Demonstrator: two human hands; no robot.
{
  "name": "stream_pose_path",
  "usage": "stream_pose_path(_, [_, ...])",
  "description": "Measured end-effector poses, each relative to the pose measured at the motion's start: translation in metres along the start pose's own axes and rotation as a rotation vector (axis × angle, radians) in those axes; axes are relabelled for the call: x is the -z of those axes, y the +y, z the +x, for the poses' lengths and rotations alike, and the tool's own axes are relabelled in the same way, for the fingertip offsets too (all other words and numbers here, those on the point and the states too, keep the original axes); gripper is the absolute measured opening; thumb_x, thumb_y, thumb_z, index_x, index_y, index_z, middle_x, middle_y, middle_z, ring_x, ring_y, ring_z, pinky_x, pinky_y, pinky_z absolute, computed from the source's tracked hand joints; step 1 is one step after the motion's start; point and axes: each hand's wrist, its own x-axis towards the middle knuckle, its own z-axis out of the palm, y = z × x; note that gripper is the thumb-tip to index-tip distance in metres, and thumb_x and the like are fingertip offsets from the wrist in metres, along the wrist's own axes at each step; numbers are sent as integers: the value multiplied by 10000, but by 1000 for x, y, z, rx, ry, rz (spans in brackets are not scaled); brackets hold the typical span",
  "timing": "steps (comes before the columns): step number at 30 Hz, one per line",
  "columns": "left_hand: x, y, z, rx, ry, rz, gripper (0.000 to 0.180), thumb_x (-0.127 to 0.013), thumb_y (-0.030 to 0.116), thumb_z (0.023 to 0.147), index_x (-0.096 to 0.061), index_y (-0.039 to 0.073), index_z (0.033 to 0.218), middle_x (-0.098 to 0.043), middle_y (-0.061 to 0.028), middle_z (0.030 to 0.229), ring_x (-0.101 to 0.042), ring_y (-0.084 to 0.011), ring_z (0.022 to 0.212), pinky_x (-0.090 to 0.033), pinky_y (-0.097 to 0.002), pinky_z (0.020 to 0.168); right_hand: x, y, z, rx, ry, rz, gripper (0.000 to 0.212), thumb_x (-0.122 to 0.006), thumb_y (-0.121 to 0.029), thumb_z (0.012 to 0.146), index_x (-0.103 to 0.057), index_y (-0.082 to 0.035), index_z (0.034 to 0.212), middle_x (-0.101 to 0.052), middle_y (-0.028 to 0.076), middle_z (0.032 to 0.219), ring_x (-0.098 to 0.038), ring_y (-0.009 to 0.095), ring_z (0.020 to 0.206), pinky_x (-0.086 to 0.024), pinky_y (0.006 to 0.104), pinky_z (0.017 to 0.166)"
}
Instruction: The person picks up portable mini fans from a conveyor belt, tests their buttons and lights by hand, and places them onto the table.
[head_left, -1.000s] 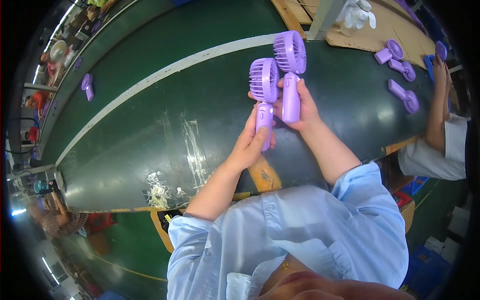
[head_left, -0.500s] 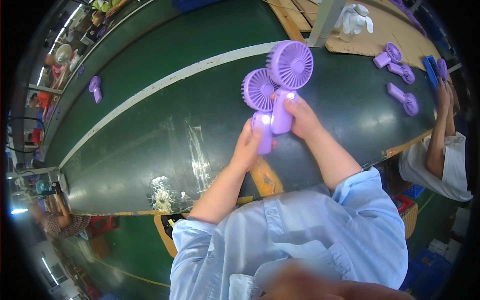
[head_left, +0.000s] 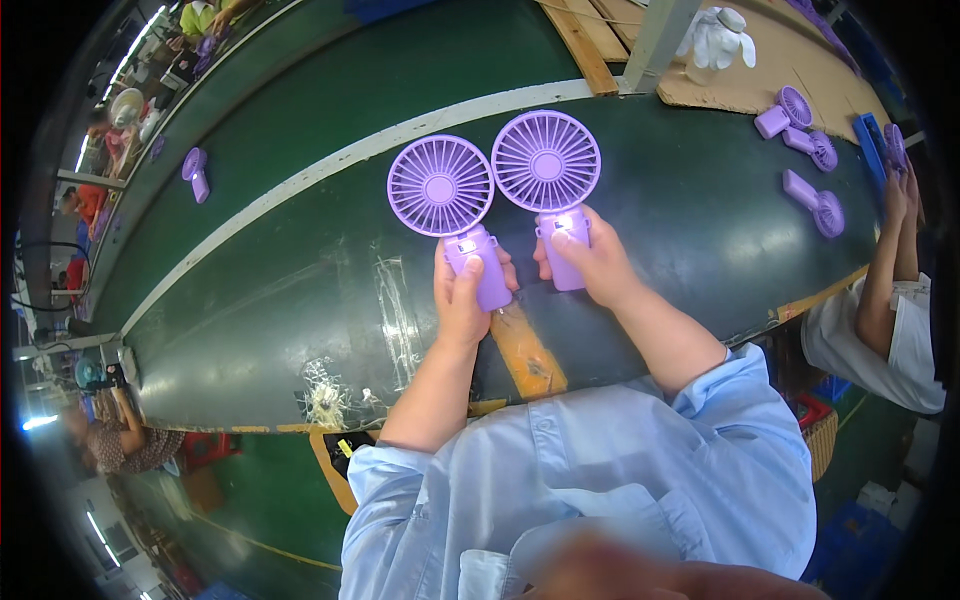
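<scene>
My left hand (head_left: 462,305) is wrapped round the handle of a purple handheld fan (head_left: 440,190), the thumb lying on its front. A second purple handheld fan (head_left: 546,165) is in my right hand (head_left: 600,262), with the thumb pressed on the handle near a bright lit spot. Both fans are held upright above the dark green table, their round grilles facing me side by side and nearly touching. The handles stand apart with a gap between them. Fingertips of each hand show at the inner sides of the handles.
Several purple fans (head_left: 828,214) lie at the right of the table (head_left: 680,240). A co-worker's hands (head_left: 897,195) hold another beside a blue tray (head_left: 868,145). White gloves (head_left: 718,38) hang over a container on cardboard. One fan (head_left: 195,175) lies beyond the white strip (head_left: 350,155).
The two fans have moved apart from their overlapped position. The left one has swung left and both grilles have turned to face me. My hands still grip the handles.
</scene>
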Motion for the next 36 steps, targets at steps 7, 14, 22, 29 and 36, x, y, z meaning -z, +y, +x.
stream_pose_path(7, [-2, 2, 1, 49, 34, 42, 356, -470, 282, 851, -368, 38, 1089, -529, -170, 845, -539, -233, 610, -460, -333, 536, 2, -1, -3, -2, -72, 107, 255, -484, -172, 865, -473, 1, 1052, -594, 123, 817, -597, 177, 636, -487, 282, 596])
stream_pose_path(14, [-3, 1, -2, 18, 2, 51, 345, -478, 291, 855, -384, 36, 1068, -532, -167, 841, -542, -235, 604, -456, -331, 534, 3, -2, -3, 65, -81, 63, 257, -480, -173, 869, -468, 0, 1058, -594, 121, 815, -596, 173, 632, -487, 282, 592])
stream_pose_path(22, [-3, 3, -1, 50, 5, -2, 298, -476, 220, 872, -383, 26, 1078, -545, -144, 833, -559, -207, 612, -470, -311, 550, 3, 2, 1, 17, -17, 30, 250, -474, -180, 878, -472, -4, 1055, -593, 120, 815, -589, 170, 628, -486, 281, 588])
stream_pose_path(29, [-3, 2, 2, 92, 2, -17, 255, -476, 210, 889, -395, 41, 1061, -560, -135, 824, -567, -195, 606, -469, -293, 539, 4, 3, 2, 32, -20, 107, 231, -499, -173, 895, -451, -16, 1057, -593, 104, 792, -594, 146, 621, -490, 257, 569])
stream_pose_path(36, [-3, 1, 1, 114, 52, 6, 268, -495, 228, 886, -401, 38, 1050, -562, -128, 815, -563, -189, 598, -470, -292, 538, 3, 7, 5, -1, 7, 82, 228, -488, -192, 881, -466, -23, 1033, -590, 114, 793, -585, 175, 616, -484, 279, 569])
